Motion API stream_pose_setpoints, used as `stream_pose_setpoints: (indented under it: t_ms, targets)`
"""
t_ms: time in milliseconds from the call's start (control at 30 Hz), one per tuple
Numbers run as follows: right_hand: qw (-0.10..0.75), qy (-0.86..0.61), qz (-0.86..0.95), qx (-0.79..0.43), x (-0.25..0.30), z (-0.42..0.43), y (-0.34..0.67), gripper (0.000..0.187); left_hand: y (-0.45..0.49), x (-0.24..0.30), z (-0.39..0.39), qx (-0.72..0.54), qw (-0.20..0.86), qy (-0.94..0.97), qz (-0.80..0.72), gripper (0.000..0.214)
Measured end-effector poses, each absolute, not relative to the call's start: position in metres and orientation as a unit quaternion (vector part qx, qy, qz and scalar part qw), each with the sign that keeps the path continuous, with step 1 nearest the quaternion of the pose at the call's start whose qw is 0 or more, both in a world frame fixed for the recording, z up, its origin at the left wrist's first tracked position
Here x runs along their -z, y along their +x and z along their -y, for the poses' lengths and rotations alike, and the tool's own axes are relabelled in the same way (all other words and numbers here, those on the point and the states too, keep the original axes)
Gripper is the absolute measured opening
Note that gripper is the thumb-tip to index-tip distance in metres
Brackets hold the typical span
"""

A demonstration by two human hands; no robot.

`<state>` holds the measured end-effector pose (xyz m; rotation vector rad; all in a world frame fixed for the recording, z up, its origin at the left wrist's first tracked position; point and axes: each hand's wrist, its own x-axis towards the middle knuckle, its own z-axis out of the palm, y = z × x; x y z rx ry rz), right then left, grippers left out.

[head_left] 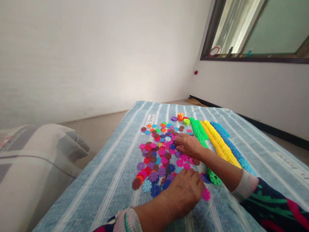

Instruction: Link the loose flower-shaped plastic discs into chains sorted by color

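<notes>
Several flat, snowflake-shaped plastic discs (159, 154) in pink, purple, blue, brown and orange lie scattered on a blue striped sheet (116, 174). My left hand (184, 193) rests palm down on the near edge of the pile, fingers curled over some discs. My right hand (188, 145) reaches across into the middle of the pile, its fingertips pinched among pink and purple discs. To the right lie long rows of stacked discs: green (199, 130), yellow (220, 145) and blue (231, 146). A single green disc (214, 178) lies by my right forearm.
Short stacks of orange (180, 116) and green discs (186, 121) stand at the far end of the pile. A grey pillow (36, 161) lies at the left. White walls and a dark-framed window (256, 32) stand beyond the bed.
</notes>
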<state>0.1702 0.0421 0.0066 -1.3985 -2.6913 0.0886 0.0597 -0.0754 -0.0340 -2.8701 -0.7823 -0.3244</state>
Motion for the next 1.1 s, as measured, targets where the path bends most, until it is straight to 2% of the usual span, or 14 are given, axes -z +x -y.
stream_pose_setpoints:
  t_ms: [133, 300, 433, 533, 667, 800, 967, 1100]
  targets:
    - [0.073, -0.483, 0.871, -0.058, 0.002, -0.030, 0.164, 0.018, 0.060, 0.033, 0.073, 0.108, 0.067, -0.957, 0.260, 0.010]
    - [0.105, -0.388, 0.907, -0.125, -0.004, -0.011, 0.155, 0.017, 0.059, 0.032, 0.074, 0.098, 0.049, -0.957, 0.270, 0.012]
    - [0.144, -0.374, 0.907, -0.133, -0.006, 0.009, 0.167, 0.012, 0.057, 0.038, 0.071, 0.097, 0.035, -0.960, 0.261, 0.023]
    - [0.210, -0.383, 0.891, -0.127, 0.001, 0.029, 0.184, 0.009, 0.056, 0.047, 0.068, 0.113, 0.044, -0.962, 0.246, 0.032]
    - [0.324, -0.387, 0.851, -0.145, 0.016, 0.056, 0.204, 0.023, 0.056, 0.053, 0.065, 0.129, 0.047, -0.964, 0.229, 0.027]
    - [0.398, -0.347, 0.833, -0.163, 0.027, 0.080, 0.215, 0.017, 0.053, 0.051, 0.065, 0.166, 0.020, -0.952, 0.257, 0.025]
    - [0.438, -0.325, 0.826, -0.143, 0.040, 0.096, 0.218, 0.030, 0.049, 0.053, 0.065, 0.222, 0.020, -0.939, 0.260, 0.018]
    - [0.448, -0.323, 0.825, -0.123, 0.044, 0.097, 0.217, 0.036, 0.049, 0.047, 0.063, 0.273, -0.007, -0.932, 0.240, 0.023]
